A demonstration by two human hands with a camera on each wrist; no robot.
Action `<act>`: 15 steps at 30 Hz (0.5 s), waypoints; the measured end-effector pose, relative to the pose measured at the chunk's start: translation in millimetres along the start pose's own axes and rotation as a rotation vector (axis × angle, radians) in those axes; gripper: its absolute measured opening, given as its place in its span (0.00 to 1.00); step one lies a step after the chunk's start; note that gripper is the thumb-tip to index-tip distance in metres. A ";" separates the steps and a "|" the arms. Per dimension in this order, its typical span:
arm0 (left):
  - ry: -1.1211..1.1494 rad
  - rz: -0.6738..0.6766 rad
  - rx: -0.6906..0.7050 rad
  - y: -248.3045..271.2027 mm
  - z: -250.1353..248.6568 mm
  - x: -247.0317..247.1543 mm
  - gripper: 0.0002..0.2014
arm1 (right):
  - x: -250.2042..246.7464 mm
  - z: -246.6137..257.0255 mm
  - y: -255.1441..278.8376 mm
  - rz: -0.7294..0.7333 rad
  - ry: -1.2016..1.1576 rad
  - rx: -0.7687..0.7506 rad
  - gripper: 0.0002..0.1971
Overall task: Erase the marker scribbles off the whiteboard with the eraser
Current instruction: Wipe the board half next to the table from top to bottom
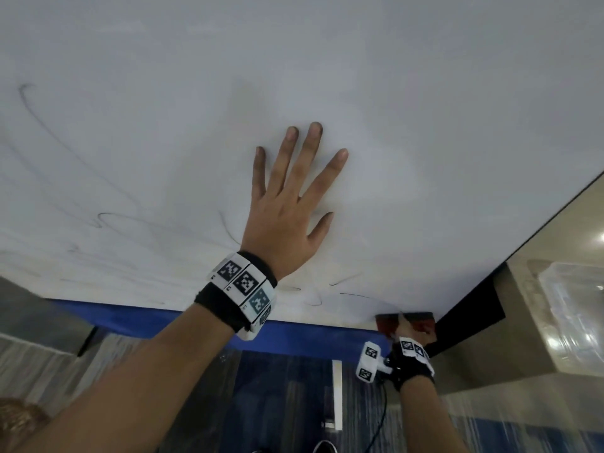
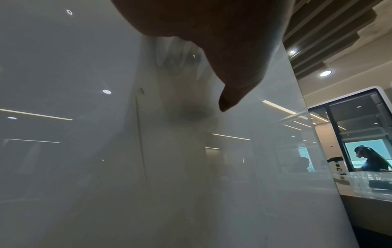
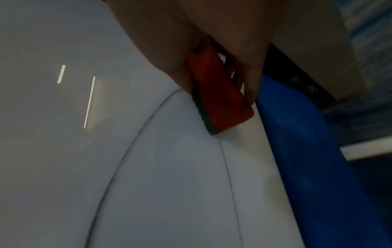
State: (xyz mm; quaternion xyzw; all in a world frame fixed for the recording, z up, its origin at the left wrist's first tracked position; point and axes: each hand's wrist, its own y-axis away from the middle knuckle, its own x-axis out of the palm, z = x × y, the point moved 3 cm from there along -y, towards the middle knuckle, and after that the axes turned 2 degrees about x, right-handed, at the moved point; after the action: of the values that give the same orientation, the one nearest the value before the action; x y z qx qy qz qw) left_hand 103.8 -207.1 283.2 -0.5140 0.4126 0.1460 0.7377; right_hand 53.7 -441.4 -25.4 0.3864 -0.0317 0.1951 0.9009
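Note:
The whiteboard (image 1: 392, 93) fills the head view, with thin dark marker scribbles (image 1: 108, 220) across its left and lower parts. My left hand (image 1: 294, 197) lies flat on the board's middle, fingers straight and spread. At the board's lower right edge my right hand (image 1: 407, 328) grips a red eraser (image 1: 403, 323) whose dark felt side presses on the board. In the right wrist view the red eraser (image 3: 220, 95) sits between thumb and fingers, next to curved marker lines (image 3: 131, 147). The left wrist view shows my palm (image 2: 222, 42) against the glossy whiteboard (image 2: 106, 167).
A blue strip (image 1: 294, 331) runs along the board's bottom edge, seen also as a blue strip (image 3: 307, 159) in the right wrist view. A counter with a clear plastic bin (image 1: 575, 308) stands at right. Carpeted floor (image 1: 277, 403) lies below. A person (image 2: 369, 159) sits behind glass far right.

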 end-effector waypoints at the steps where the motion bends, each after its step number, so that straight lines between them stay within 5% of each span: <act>1: 0.002 -0.001 -0.003 0.0 -0.8 0.7 0.39 | 4.3 3.8 3.1 0.025 0.059 -0.014 0.17; 6: 0.011 -0.033 -0.026 -2.3 -2.4 7.8 0.38 | 30.1 -9.1 40.0 0.175 0.061 0.078 0.25; 9: 0.012 -0.040 -0.012 -1.6 -2.4 9.6 0.39 | 18.1 -15.3 19.3 0.102 0.116 0.082 0.27; 13: -0.001 -0.051 0.000 -0.4 1.0 15.2 0.38 | 1.1 -7.3 -6.5 0.009 0.080 0.310 0.03; 15: 0.001 -0.061 -0.008 -1.5 0.4 17.1 0.38 | 1.3 -10.1 -8.5 0.084 0.225 0.340 0.05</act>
State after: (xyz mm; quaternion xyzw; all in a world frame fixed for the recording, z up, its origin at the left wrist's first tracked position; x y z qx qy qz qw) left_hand 115.5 -210.9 271.2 -0.5291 0.3965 0.1250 0.7397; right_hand 57.1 -439.1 -38.0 0.5070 0.0866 0.2770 0.8116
